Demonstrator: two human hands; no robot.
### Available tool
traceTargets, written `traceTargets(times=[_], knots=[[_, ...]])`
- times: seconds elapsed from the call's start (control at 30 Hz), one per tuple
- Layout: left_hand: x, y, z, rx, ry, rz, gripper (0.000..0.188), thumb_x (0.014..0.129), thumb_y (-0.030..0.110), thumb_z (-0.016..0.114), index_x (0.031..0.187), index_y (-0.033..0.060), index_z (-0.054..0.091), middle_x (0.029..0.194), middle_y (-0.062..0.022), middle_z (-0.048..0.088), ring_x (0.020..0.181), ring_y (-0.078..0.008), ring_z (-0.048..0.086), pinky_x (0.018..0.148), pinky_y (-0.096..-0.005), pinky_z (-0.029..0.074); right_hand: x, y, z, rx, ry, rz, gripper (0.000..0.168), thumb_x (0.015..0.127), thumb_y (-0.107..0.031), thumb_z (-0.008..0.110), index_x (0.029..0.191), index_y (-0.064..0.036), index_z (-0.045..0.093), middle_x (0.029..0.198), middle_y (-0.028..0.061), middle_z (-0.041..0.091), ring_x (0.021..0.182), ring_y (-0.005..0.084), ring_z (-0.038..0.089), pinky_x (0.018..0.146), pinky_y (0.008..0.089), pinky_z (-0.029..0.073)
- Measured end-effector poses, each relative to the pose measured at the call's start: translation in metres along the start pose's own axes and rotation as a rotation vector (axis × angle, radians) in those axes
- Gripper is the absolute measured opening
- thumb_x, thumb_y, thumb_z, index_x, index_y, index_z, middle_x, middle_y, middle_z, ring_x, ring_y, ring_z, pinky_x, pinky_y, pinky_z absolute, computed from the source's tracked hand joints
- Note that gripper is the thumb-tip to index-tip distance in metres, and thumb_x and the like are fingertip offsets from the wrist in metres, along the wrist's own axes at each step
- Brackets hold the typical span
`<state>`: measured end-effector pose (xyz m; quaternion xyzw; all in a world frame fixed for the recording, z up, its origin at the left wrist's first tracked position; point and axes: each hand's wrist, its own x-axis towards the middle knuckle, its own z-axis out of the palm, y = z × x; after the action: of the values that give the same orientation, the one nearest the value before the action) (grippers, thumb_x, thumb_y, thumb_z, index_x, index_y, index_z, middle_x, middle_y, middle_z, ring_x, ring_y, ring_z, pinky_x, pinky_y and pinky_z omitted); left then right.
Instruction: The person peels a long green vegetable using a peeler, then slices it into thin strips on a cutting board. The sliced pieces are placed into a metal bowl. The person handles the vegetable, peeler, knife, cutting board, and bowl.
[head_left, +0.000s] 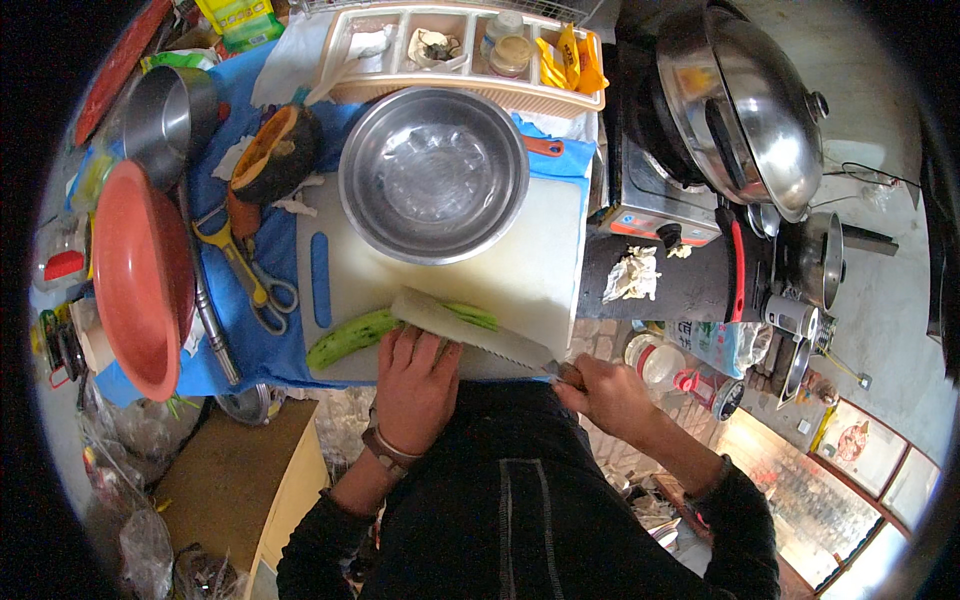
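Note:
A long green gourd (352, 339) with dark marks lies along the near edge of the white cutting board (536, 247). My left hand (417, 384) is on its right part, fingertips bent against the knife and hiding some of the gourd. In my right hand (606, 391) is the handle of a broad kitchen knife (476, 328), its blade slanting across the gourd towards the upper left. Cut green pieces (474, 316) show just beyond the blade. Behind it a steel basin (435, 176) rests partly on the board; its inside shows only bright reflections.
Left of the board are yellow-grey scissors (244, 266), a cut pumpkin (274, 154), a red plastic basin (135, 281) and a steel pot (169, 120). A divided seasoning box (457, 81) stands behind. To the right are a gas stove (656, 217), a lidded wok (757, 112) and crumpled peelings (634, 276).

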<state>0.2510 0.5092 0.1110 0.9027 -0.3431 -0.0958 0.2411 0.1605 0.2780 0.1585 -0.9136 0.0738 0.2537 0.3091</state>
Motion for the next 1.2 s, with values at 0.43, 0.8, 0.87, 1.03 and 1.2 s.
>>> traceTargets(times=[0.43,0.8,0.87,1.03,1.2], knots=[[-0.002,-0.002,-0.001,-0.053,0.044,0.014,0.027,0.068,0.007,0.059,0.094,0.0014,0.057,0.104,-0.0138,0.049,0.103,-0.0335,0.045,0.091,-0.0496,0.035,-0.025,-0.014,-0.022,0.054,-0.087,0.072,0.03,0.079,-0.031,0.063,0.081,-0.004,0.05,0.067,0.0171,0.058,0.065,0.0372,0.059,0.054,0.0433,0.047],[-0.001,-0.003,-0.002,-0.068,0.019,0.033,0.033,0.068,0.006,0.059,0.101,0.0025,0.057,0.108,-0.0136,0.048,0.104,-0.0325,0.045,0.091,-0.0477,0.035,0.004,-0.003,0.016,-0.024,-0.011,0.003,0.035,0.08,-0.035,0.061,0.081,-0.003,0.049,0.066,0.0178,0.059,0.06,0.0374,0.06,0.051,0.0435,0.049],[-0.002,-0.002,-0.004,-0.057,0.043,0.037,0.034,0.068,0.006,0.059,0.102,0.0021,0.057,0.109,-0.014,0.047,0.104,-0.0323,0.045,0.091,-0.0468,0.035,0.012,0.005,0.02,0.059,0.037,-0.05,0.031,0.08,-0.032,0.062,0.08,-0.003,0.05,0.066,0.0178,0.058,0.059,0.0368,0.059,0.052,0.0434,0.048],[-0.004,-0.005,-0.001,-0.093,0.055,0.015,0.032,0.067,0.006,0.059,0.099,0.0009,0.057,0.108,-0.0146,0.047,0.103,-0.0336,0.045,0.09,-0.048,0.036,-0.004,-0.016,-0.008,0.066,-0.011,-0.012,0.028,0.08,-0.029,0.062,0.078,-0.003,0.051,0.065,0.0172,0.057,0.062,0.0364,0.059,0.054,0.0436,0.047],[-0.006,-0.005,0.001,-0.071,0.061,0.02,0.031,0.066,0.006,0.06,0.096,0.0009,0.058,0.106,-0.0139,0.048,0.103,-0.0341,0.045,0.091,-0.0488,0.036,-0.019,-0.025,-0.023,0.033,-0.107,0.108,0.031,0.08,-0.032,0.061,0.079,-0.003,0.051,0.065,0.0176,0.057,0.065,0.0374,0.059,0.056,0.0442,0.047]])
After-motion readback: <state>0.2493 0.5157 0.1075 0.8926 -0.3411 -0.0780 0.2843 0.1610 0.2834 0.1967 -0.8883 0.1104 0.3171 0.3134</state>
